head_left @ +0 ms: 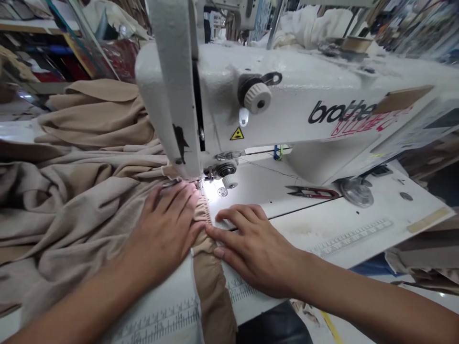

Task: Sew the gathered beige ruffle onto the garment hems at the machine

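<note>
A white Brother sewing machine [287,100] stands over the table. Beige fabric [71,200] spreads across the left side, and a gathered strip of it [210,282] runs from the presser foot [198,184] towards me. My left hand [168,229] lies flat on the fabric just left of the needle, fingers stretched out. My right hand [251,248] rests on the table to the right of the strip, fingers extended, with its fingertips pressing the strip's edge.
Red-handled thread snips [315,192] lie on the machine bed to the right, beside a round metal disc [356,192]. Printed rulers [353,236] run along the white table's front. More folded beige cloth [96,112] is piled behind, with cluttered shelves beyond.
</note>
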Demonstrator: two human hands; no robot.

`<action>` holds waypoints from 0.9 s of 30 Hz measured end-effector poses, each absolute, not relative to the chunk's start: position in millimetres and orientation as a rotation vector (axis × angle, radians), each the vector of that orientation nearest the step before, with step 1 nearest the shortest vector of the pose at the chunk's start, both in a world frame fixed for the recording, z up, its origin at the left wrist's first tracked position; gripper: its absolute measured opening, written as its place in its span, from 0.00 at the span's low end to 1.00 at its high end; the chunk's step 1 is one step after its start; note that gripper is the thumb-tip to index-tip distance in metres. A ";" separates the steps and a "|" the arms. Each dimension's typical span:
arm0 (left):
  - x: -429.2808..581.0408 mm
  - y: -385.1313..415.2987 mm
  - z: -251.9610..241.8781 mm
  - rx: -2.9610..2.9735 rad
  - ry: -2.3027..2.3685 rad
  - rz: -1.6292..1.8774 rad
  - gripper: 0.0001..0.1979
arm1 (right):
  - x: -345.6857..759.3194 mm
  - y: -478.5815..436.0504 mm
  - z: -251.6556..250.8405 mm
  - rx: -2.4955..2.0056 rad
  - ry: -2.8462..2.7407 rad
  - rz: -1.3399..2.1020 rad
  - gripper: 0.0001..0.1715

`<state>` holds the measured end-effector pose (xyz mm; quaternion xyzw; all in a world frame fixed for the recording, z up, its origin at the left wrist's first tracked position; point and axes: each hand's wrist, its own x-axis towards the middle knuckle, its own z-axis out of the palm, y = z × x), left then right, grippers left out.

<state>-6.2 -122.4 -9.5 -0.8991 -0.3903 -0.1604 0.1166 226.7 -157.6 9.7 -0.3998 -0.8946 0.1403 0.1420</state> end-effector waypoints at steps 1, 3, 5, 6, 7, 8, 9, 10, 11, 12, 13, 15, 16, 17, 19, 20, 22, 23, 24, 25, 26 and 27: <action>-5.0 -127.2 -9.5 -2.628 -1.152 -0.484 0.25 | 226.8 -157.8 10.1 -1.149 -2.584 0.407 0.24; -3.2 -135.4 -11.9 -2.632 -1.187 -0.490 0.25 | 227.4 -157.7 11.0 -1.143 -2.591 0.412 0.23; -2.8 -138.8 -15.9 -2.647 -1.221 -0.473 0.27 | 227.7 -155.8 12.0 -1.141 -2.603 0.415 0.23; -3.1 -138.2 -17.8 -2.655 -1.232 -0.465 0.28 | 227.6 -154.0 12.3 -1.140 -2.611 0.413 0.23; -3.7 -136.3 -19.1 -2.661 -1.242 -0.466 0.29 | 227.4 -151.6 12.6 -1.142 -2.619 0.409 0.23; -4.4 -133.3 -19.9 -2.663 -1.256 -0.472 0.30 | 227.1 -148.7 12.7 -1.143 -2.627 0.402 0.23; -5.1 -129.8 -20.0 -2.664 -1.269 -0.477 0.32 | 226.6 -145.6 12.6 -1.147 -2.631 0.391 0.23; -5.9 -125.9 -19.6 -2.665 -1.291 -0.473 0.33 | 226.1 -142.4 12.5 -1.152 -2.634 0.380 0.23; -6.7 -122.1 -19.1 -2.670 -1.313 -0.457 0.34 | 225.6 -139.3 12.2 -1.160 -2.634 0.372 0.22; -7.5 -118.5 -18.6 -2.680 -1.336 -0.433 0.35 | 224.9 -136.6 11.8 -1.169 -2.632 0.365 0.22; -8.5 -115.3 -18.4 -2.696 -1.353 -0.409 0.35 | 224.0 -134.4 11.0 -1.178 -2.629 0.361 0.22; -10.1 -110.8 -19.2 -2.733 -1.385 -0.379 0.36 | 222.0 -131.8 8.1 -1.190 -2.618 0.348 0.23; -10.5 -109.7 -19.7 -2.749 -1.413 -0.380 0.35 | 221.0 -131.4 5.9 -1.190 -2.606 0.336 0.23; -10.4 -109.8 -19.7 -2.769 -1.449 -0.414 0.34 | 220.2 -131.8 3.4 -1.185 -2.586 0.320 0.23; -8.1 -114.2 -16.0 -2.809 -1.517 -0.527 0.28 | 219.5 -135.2 -1.7 -1.156 -2.532 0.283 0.23; -6.1 -118.5 -11.9 -2.827 -1.525 -0.576 0.24 | 219.7 -138.2 -4.1 -1.135 -2.504 0.266 0.23; -2.6 -129.1 -1.4 -2.843 -1.474 -0.590 0.18 | 220.4 -144.5 -10.2 -1.087 -2.457 0.236 0.22; -2.1 -134.2 3.7 -2.831 -1.444 -0.556 0.16 | 220.5 -146.3 -14.7 -1.063 -2.435 0.219 0.21; -3.2 -138.4 8.1 -2.797 -1.435 -0.528 0.16 | 220.1 -146.6 -20.2 -1.036 -2.416 0.199 0.21; -5.5 -141.9 11.5 -2.763 -1.433 -0.507 0.16 | 219.2 -145.0 -26.5 -1.003 -2.387 0.170 0.21; -8.5 -145.4 14.1 -2.729 -1.431 -0.493 0.16 | 218.3 -141.9 -32.9 -0.982 -2.373 0.151 0.22; -11.1 -149.5 15.9 -2.693 -1.441 -0.486 0.17 | 217.6 -137.9 -38.9 -0.965 -2.350 0.130 0.22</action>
